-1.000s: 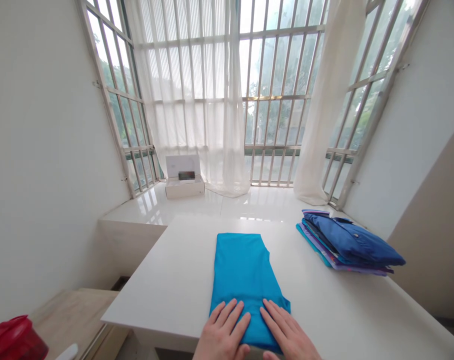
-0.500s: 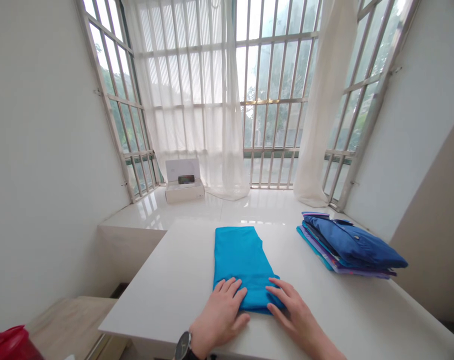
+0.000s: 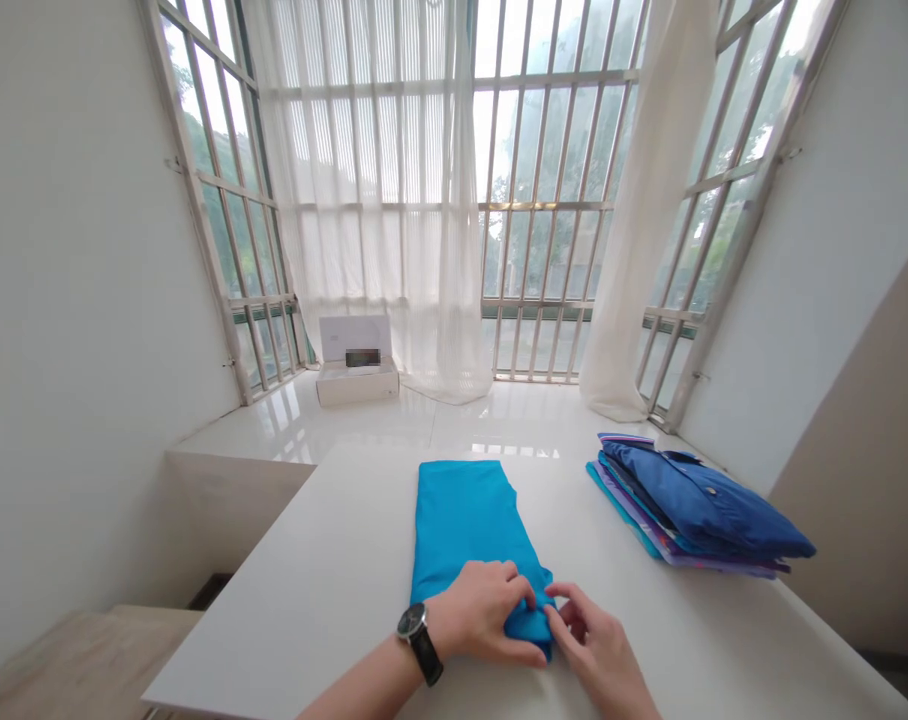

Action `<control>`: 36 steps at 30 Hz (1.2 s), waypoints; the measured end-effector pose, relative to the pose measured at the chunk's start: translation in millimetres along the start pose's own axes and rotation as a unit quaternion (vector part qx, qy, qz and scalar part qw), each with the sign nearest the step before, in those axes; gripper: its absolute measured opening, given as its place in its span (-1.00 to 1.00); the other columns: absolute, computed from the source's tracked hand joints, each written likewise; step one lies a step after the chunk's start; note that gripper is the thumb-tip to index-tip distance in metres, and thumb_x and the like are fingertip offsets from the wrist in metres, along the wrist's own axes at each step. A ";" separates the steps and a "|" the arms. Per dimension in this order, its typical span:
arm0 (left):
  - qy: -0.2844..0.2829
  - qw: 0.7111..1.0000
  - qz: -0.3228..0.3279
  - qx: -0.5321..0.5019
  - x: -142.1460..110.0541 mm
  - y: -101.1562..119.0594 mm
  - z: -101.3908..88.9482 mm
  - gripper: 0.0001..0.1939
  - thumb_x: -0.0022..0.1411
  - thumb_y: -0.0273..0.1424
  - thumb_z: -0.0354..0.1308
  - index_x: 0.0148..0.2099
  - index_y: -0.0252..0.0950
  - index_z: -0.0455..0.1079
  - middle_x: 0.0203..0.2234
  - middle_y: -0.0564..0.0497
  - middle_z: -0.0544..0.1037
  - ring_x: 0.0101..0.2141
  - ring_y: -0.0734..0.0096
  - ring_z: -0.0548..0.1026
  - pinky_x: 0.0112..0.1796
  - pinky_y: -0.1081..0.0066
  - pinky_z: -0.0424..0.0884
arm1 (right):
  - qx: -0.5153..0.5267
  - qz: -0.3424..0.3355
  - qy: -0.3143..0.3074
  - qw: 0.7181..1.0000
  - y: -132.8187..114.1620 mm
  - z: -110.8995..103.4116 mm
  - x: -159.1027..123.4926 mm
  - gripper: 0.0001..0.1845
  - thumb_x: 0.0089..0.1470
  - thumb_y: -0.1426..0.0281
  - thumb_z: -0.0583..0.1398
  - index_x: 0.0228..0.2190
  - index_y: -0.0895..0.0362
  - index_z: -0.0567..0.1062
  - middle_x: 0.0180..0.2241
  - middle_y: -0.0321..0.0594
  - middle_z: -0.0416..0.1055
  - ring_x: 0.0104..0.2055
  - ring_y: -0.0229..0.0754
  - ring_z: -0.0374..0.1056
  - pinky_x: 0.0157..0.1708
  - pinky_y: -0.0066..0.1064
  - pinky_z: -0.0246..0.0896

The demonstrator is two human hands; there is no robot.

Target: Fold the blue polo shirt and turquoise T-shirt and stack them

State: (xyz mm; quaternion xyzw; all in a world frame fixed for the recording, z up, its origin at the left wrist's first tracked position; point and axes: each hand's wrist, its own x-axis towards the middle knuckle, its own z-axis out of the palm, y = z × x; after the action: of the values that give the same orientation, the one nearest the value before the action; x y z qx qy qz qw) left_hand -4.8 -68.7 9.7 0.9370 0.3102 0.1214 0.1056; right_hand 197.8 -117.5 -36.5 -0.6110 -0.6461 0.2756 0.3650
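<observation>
Fingers curled, the left hand (image 3: pixel 484 610) rests on folded blue cloth (image 3: pixel 461 515) at the near middle of a white table (image 3: pixel 304 600), apparently steadying it; the right hand (image 3: pixel 589 640), fingers narrowed, meets its near right corner. Whether either of the 2 grips is unclear.

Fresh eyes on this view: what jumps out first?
The bright blue cloth, folded on the white table, with the left hand and right hand at its near right corner. Next, the stack of folded clothes farther right, then the window bars across the back.
</observation>
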 end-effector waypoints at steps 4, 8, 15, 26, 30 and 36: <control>0.039 0.996 -0.044 -0.069 -1.8 2.9 3.1 -0.57 0.05 -0.01 0.31 -0.15 -0.16 0.40 -0.31 0.04 0.53 -0.31 0.26 0.48 -0.37 0.43 0.26 | 0.141 0.024 0.039 0.989 0.2 3.0 8.3 -0.52 0.06 -0.08 0.17 -0.32 0.10 0.47 -0.61 -0.37 0.32 -0.51 -0.20 0.26 -0.47 -0.39 0.16; 0.082 0.973 -0.104 -0.191 3.0 -0.1 -1.4 -0.96 0.12 -0.39 0.16 -0.32 -0.22 0.38 -0.43 0.08 0.51 -0.41 0.37 0.40 -0.41 0.43 0.17 | 0.219 0.045 0.088 0.971 -12.1 1.8 4.5 -0.49 0.09 -0.07 0.17 -0.20 0.11 0.45 -0.50 -0.32 0.41 -0.54 -0.25 0.22 -0.49 -0.39 0.17; 0.151 0.919 -0.160 -0.328 8.6 -11.5 -11.7 -0.82 0.24 -0.36 -0.03 -0.43 -0.24 0.19 -0.51 0.11 0.34 -0.43 0.43 0.29 -0.37 0.43 0.21 | 0.038 0.022 0.049 0.998 -31.0 2.4 -5.3 -0.55 0.14 -0.06 0.12 -0.37 0.06 0.50 -0.47 -0.28 0.45 -0.50 -0.22 0.25 -0.43 -0.36 0.18; 0.184 0.901 -0.128 -0.372 1.6 -5.4 -21.1 -0.81 0.28 -0.32 0.02 -0.38 -0.26 0.26 -0.50 0.13 0.35 -0.42 0.45 0.28 -0.35 0.44 0.22 | -0.066 -0.114 -0.018 0.991 -37.5 4.8 -3.0 -0.76 0.20 0.16 0.10 -0.39 0.03 0.42 -0.25 -0.20 0.47 -0.17 -0.11 0.41 -0.15 -0.30 0.29; 0.180 0.915 -0.116 -0.342 -0.1 -2.0 -24.9 -0.82 0.29 -0.34 0.03 -0.35 -0.27 0.33 -0.48 0.11 0.41 -0.42 0.45 0.32 -0.36 0.45 0.23 | -0.050 -0.072 -0.032 0.996 -33.3 11.3 2.2 -0.76 0.26 0.16 0.02 -0.32 0.01 0.35 -0.39 -0.27 0.49 -0.38 -0.13 0.43 -0.33 -0.33 0.25; 0.152 0.932 -0.088 -0.317 -2.2 3.9 -22.4 -0.87 0.26 -0.40 0.07 -0.23 -0.27 0.45 -0.39 0.05 0.53 -0.38 0.43 0.40 -0.36 0.48 0.28 | -0.135 -0.053 0.007 0.989 -30.2 23.3 10.4 -0.66 0.27 0.12 -0.02 -0.23 0.07 0.39 -0.49 -0.15 0.54 -0.46 -0.02 0.49 -0.48 -0.35 0.12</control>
State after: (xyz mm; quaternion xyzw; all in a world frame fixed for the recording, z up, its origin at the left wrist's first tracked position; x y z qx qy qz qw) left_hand -10.9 -70.3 31.6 0.7942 0.3489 0.3448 0.3585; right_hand 161.3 -108.2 -24.4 -0.6216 -0.7062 0.1624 0.2975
